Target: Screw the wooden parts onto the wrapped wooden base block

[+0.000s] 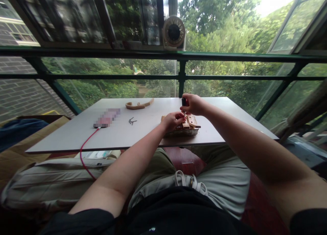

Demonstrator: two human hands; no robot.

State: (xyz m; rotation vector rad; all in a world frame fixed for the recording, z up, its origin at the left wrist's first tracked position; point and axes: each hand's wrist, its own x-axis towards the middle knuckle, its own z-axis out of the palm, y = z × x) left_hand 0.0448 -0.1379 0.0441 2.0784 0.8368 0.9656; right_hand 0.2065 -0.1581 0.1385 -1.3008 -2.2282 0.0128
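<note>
My right hand is wrapped round the dark handle of a screwdriver, which stands upright with its shaft pointing down. Below it lies a wooden assembly of pale pieces with small holes, close to the table's front edge. My left hand rests on the left side of that assembly, fingers bent together near the screwdriver's tip. What those fingers pinch, if anything, is hidden. The tip itself is too small to make out. Several loose screws lie on the white table to the left.
A curved wooden piece lies at the back of the white table. A phone with a red cable is at the left. A round fan stands behind, by the green railing. A bag sits below left.
</note>
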